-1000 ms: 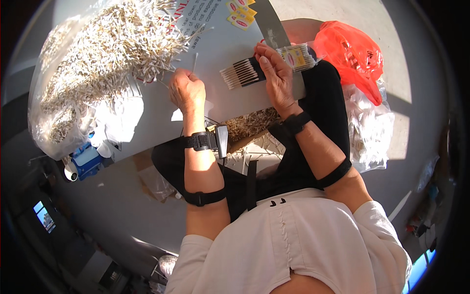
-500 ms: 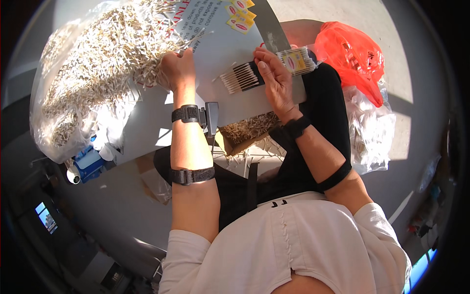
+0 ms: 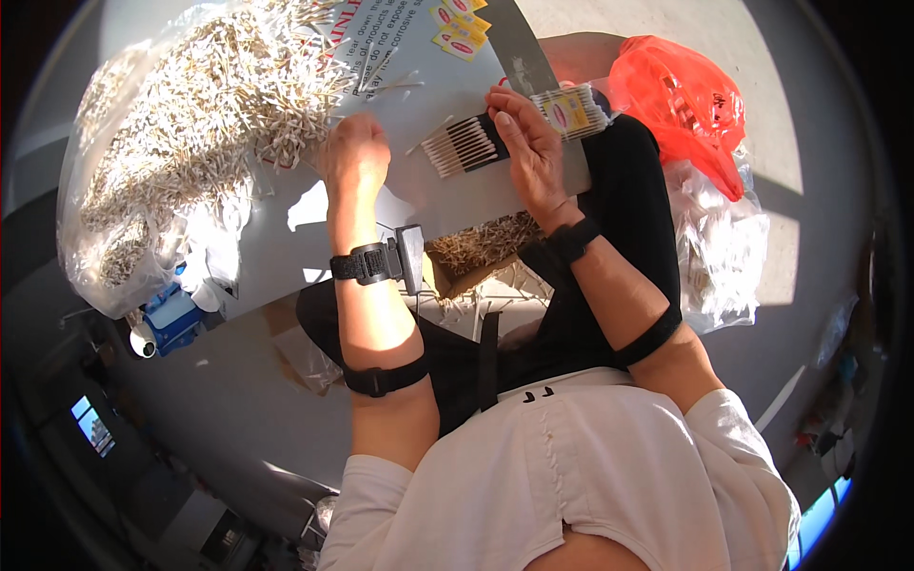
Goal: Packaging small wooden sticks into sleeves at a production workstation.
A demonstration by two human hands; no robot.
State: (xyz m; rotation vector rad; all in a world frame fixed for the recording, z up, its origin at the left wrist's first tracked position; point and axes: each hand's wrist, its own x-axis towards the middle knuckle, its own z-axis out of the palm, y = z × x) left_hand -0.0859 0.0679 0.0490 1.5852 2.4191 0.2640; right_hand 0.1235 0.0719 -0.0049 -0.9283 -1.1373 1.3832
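Observation:
A big heap of loose cotton swabs (image 3: 228, 105) spills from a clear plastic bag (image 3: 81, 205) on the left of the table. Beside its right edge is my left hand (image 3: 356, 157), fingers curled closed; whatever they may hold is hidden. My right hand (image 3: 529, 152) stands on its side with thumb and fingers stretched out and apart, nothing visible in it. A neat row of cotton swabs (image 3: 459, 147) lies on a black strip just left of that hand. Right of it, a clear pack of cotton swabs (image 3: 573, 111) with a yellow label lies at the table's edge.
Several yellow label cards (image 3: 461, 29) lie at the far side of the printed grey table (image 3: 438, 209). Below its near edge is a cardboard box (image 3: 481, 252) of swabs. A red plastic bag (image 3: 671, 105) and a clear bag (image 3: 719, 247) are at right.
My left hand has drawn back from the swab heap, nearer to me and slightly right, with its fingers curled in. My right hand has barely moved.

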